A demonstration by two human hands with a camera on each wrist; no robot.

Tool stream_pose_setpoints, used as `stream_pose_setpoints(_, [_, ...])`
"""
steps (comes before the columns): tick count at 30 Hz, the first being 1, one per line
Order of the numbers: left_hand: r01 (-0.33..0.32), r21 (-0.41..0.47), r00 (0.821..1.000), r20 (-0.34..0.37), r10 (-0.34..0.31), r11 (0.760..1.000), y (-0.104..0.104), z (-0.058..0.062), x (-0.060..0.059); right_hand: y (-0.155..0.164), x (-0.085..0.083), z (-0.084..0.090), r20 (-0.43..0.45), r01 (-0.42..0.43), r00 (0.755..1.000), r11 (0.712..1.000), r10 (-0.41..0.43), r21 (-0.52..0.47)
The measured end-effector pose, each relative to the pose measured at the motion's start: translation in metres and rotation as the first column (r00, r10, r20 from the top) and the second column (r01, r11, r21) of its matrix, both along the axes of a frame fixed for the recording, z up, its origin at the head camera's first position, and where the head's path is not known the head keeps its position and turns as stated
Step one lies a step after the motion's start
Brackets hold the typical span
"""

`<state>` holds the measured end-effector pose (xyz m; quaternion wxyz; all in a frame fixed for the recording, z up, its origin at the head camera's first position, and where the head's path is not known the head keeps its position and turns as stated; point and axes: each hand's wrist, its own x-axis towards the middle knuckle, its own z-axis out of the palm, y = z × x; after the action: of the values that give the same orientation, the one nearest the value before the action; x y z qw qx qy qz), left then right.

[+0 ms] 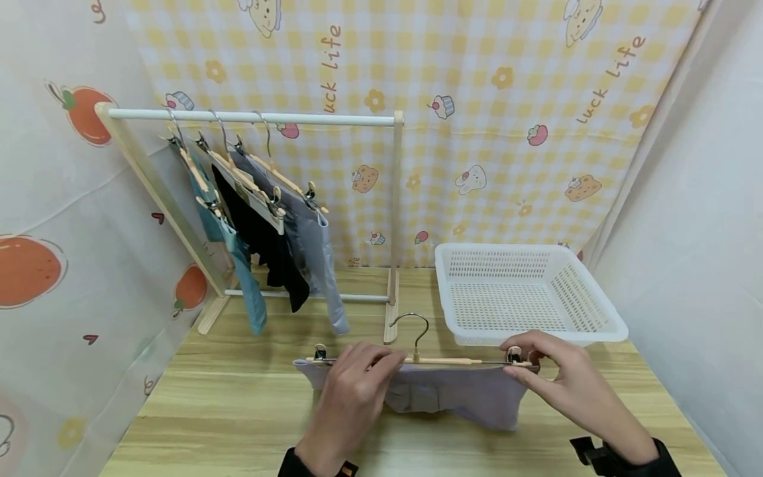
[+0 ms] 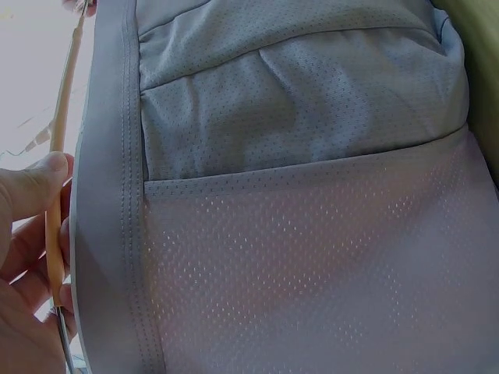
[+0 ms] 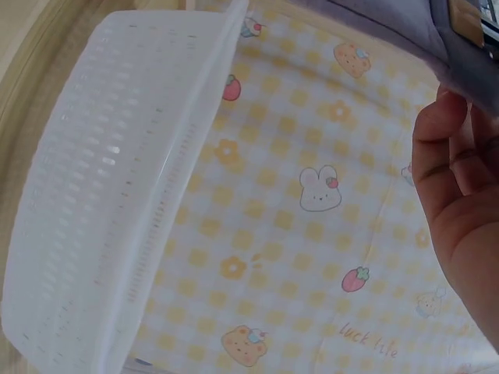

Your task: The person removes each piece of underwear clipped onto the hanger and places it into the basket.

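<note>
A wooden clip hanger with a metal hook lies level in front of the person. From it hangs a lilac-grey mesh garment with a stitched waistband, seen close in the left wrist view. The left hand grips the hanger bar left of the hook, thumb and fingers curled round the wood. At the hanger's right end the right hand pinches around the metal clip and the garment's corner. A second clip sits at the left end.
A rack with a white rail stands at the back left. On it hang teal, black and grey garments on clip hangers. Behind the right hand stands a white perforated basket. Patterned cloth covers the back wall.
</note>
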<state>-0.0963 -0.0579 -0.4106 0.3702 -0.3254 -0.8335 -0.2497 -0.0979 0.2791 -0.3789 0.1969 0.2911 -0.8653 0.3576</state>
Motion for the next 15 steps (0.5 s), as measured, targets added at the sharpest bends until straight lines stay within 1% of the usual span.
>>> stream_pose_setpoints(4, [-0.009, 0.008, 1.000, -0.026, 0.009, 1.000, -0.0006, -0.0001, -0.0011, 0.0052, 0.0001, -0.0019, -0.015, -0.025, 1.000, 0.999, 0.024, -0.031])
stream_pose_setpoints(9, [-0.021, 0.004, 1.000, 0.007, 0.021, 1.000, -0.0001, 0.0011, 0.0004, 0.0050, -0.0002, -0.0012, -0.009, -0.037, 0.999, 0.998, 0.036, -0.048])
stream_pose_setpoints(11, [-0.020, 0.008, 1.000, 0.012, 0.020, 1.000, 0.0002, 0.0011, 0.0007, 0.0040, 0.0002, 0.0001, 0.007, -0.036, 0.999, 0.997, 0.036, -0.064])
stream_pose_setpoints(15, [-0.013, 0.020, 1.000, 0.003, 0.013, 1.000, 0.0008, 0.0013, 0.0007, 0.0032, 0.0003, 0.0006, 0.006, -0.052, 0.999, 0.994, 0.053, -0.097])
